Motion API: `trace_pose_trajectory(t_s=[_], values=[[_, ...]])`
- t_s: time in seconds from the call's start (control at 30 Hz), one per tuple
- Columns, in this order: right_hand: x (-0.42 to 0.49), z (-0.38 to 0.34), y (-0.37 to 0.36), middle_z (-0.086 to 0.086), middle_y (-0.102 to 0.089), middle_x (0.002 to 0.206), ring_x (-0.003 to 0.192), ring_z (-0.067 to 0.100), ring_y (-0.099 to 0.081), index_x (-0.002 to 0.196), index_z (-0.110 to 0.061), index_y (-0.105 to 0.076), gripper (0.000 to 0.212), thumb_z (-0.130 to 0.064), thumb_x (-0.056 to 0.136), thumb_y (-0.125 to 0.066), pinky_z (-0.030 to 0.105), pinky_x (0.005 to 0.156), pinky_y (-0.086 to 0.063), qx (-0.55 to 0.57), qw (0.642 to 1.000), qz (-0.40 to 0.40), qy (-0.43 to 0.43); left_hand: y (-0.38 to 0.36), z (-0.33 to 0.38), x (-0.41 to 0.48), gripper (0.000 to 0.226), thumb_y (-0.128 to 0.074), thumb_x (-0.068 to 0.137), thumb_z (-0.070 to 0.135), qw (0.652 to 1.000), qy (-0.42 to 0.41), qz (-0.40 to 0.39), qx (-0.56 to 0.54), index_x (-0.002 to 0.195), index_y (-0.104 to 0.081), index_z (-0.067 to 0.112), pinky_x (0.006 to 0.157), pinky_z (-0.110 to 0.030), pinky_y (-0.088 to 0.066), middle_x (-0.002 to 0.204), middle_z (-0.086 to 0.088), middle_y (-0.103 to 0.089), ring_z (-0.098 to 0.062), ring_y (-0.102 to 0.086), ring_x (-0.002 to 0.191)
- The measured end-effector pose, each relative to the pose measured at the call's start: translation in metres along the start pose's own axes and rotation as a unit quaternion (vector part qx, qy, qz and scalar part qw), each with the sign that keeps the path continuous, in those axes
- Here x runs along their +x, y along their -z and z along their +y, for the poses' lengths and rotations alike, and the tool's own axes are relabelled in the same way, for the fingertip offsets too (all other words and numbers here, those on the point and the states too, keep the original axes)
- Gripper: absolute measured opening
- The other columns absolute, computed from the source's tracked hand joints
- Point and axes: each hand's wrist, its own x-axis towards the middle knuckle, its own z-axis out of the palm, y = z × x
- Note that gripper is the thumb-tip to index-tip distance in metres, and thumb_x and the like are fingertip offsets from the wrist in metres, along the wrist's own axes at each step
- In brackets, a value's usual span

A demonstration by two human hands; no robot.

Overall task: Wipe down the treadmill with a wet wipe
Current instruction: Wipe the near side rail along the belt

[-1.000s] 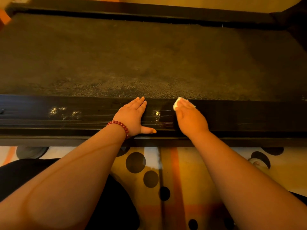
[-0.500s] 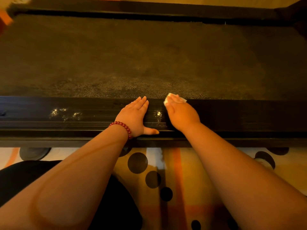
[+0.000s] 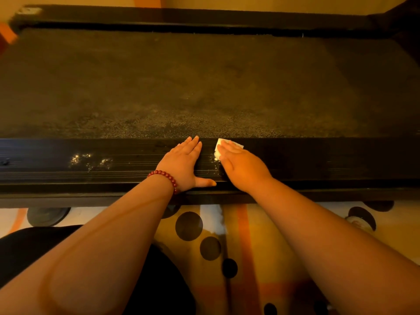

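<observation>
L hand [image 3: 185, 163] and R hand [image 3: 241, 165] lying flat on treadmill side rail [image 3: 91, 160].
Spotted rug [image 3: 250, 235] lying nearest; L, w/ bead bracelet [image 3: 167, 177], resting fingers straight, thumb out; R just beside it, straight fingers pressing white wet wipe [image 3: 229, 144] at rail's far edge; dusty belt [image 3: 204, 87] stretching beyond.

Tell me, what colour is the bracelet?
Dark red beads; the bracelet shows best in the head view.

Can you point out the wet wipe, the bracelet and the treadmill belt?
wet wipe [image 3: 237, 145]: head view, exposed white corner.
red bead bracelet [image 3: 168, 175]: head view, topmost beads.
treadmill belt [image 3: 204, 83]: head view, bare middle.
</observation>
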Motion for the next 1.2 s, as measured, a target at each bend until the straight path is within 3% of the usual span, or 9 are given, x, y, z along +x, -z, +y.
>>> trace_pose_trajectory(t_s=[0.13, 0.23, 0.33, 0.43, 0.63, 0.83, 0.97, 1.07, 1.2], values=[[-0.006, 0.031, 0.011, -0.002, -0.026, 0.155, 0.144, 0.021, -0.025, 0.146, -0.015, -0.033, 0.044, -0.011, 0.103, -0.028, 0.035, 0.107, -0.034, -0.023, 0.998, 0.025, -0.053, 0.002, -0.006, -0.006, 0.112, -0.050, 0.074, 0.078, 1.000, -0.005, 0.005, -0.012, 0.153, -0.001, 0.015, 0.117, -0.031, 0.001, 0.160, 0.002, 0.006, -0.015, 0.006, 0.147], [-0.005, 0.028, 0.010, 0.004, -0.013, 0.161, 0.148, 0.018, -0.011, 0.152, -0.012, -0.022, 0.048, -0.015, 0.104, -0.025, 0.034, 0.116, -0.021, -0.017, 0.992, 0.044, -0.117, 0.001, -0.011, -0.009, 0.111, -0.049, 0.074, 0.078, 1.000, 0.003, -0.001, -0.016, 0.153, -0.001, 0.016, 0.117, -0.033, 0.000, 0.160, 0.002, 0.006, -0.015, 0.007, 0.147], [-0.008, 0.001, 0.001, 0.006, -0.017, 0.160, 0.147, 0.020, -0.017, 0.150, -0.013, -0.025, 0.047, -0.015, 0.103, -0.031, 0.038, 0.114, -0.030, -0.032, 0.997, 0.040, -0.059, 0.001, -0.010, -0.011, 0.109, -0.050, 0.075, 0.076, 1.000, 0.007, -0.004, -0.016, 0.153, -0.001, 0.017, 0.118, -0.033, -0.001, 0.160, 0.003, 0.006, -0.014, 0.007, 0.147], [-0.016, -0.004, -0.003, 0.004, -0.010, 0.161, 0.148, 0.017, -0.009, 0.153, -0.013, -0.016, 0.050, -0.018, 0.104, -0.027, 0.036, 0.118, -0.023, -0.035, 0.999, 0.020, -0.021, 0.003, -0.012, -0.013, 0.107, -0.049, 0.077, 0.075, 1.000, 0.013, -0.004, -0.015, 0.153, -0.001, 0.017, 0.118, -0.033, -0.001, 0.160, 0.003, 0.006, -0.014, 0.006, 0.147], [-0.013, 0.003, 0.009, 0.008, -0.023, 0.157, 0.143, 0.024, -0.026, 0.147, -0.011, -0.028, 0.046, -0.012, 0.102, -0.035, 0.037, 0.107, -0.036, -0.044, 0.990, 0.045, -0.129, 0.001, -0.017, -0.020, 0.105, -0.049, 0.079, 0.074, 1.000, 0.018, -0.005, -0.007, 0.153, -0.001, 0.017, 0.117, -0.032, -0.001, 0.160, 0.002, 0.006, -0.014, 0.005, 0.147], [-0.024, -0.023, -0.001, 0.008, -0.008, 0.161, 0.149, 0.021, -0.007, 0.153, -0.011, -0.015, 0.054, -0.014, 0.102, -0.034, 0.038, 0.118, -0.024, -0.083, 0.996, -0.009, 0.041, 0.002, -0.017, -0.021, 0.104, -0.048, 0.080, 0.073, 1.000, 0.020, -0.010, -0.007, 0.153, 0.000, 0.016, 0.118, -0.032, -0.001, 0.160, 0.002, 0.006, -0.014, 0.005, 0.147], [-0.025, -0.004, 0.005, 0.011, -0.026, 0.156, 0.141, 0.026, -0.030, 0.146, -0.009, -0.027, 0.048, -0.011, 0.100, -0.041, 0.038, 0.107, -0.040, -0.079, 0.997, 0.014, -0.020, 0.002, -0.019, -0.025, 0.102, -0.046, 0.081, 0.073, 1.000, 0.020, -0.014, -0.006, 0.153, 0.000, 0.017, 0.117, -0.032, -0.002, 0.160, 0.002, 0.006, -0.014, 0.005, 0.147], [-0.021, -0.017, 0.007, 0.011, -0.029, 0.153, 0.141, 0.026, -0.029, 0.143, -0.011, -0.033, 0.046, -0.012, 0.099, -0.045, 0.040, 0.105, -0.042, -0.095, 0.994, 0.032, -0.049, 0.000, -0.019, -0.026, 0.101, -0.046, 0.082, 0.072, 1.000, 0.022, -0.014, -0.005, 0.153, -0.001, 0.017, 0.118, -0.032, -0.003, 0.160, 0.002, 0.006, -0.015, 0.004, 0.147], [-0.024, -0.040, -0.008, 0.008, -0.010, 0.161, 0.149, 0.019, -0.007, 0.152, -0.012, -0.018, 0.049, -0.021, 0.104, -0.027, 0.037, 0.119, -0.019, -0.068, 0.996, -0.014, 0.049, 0.001, -0.018, -0.028, 0.098, -0.046, 0.084, 0.070, 1.000, 0.021, -0.013, -0.002, 0.153, -0.001, 0.016, 0.118, -0.032, -0.004, 0.161, 0.001, 0.006, -0.015, 0.004, 0.147]])
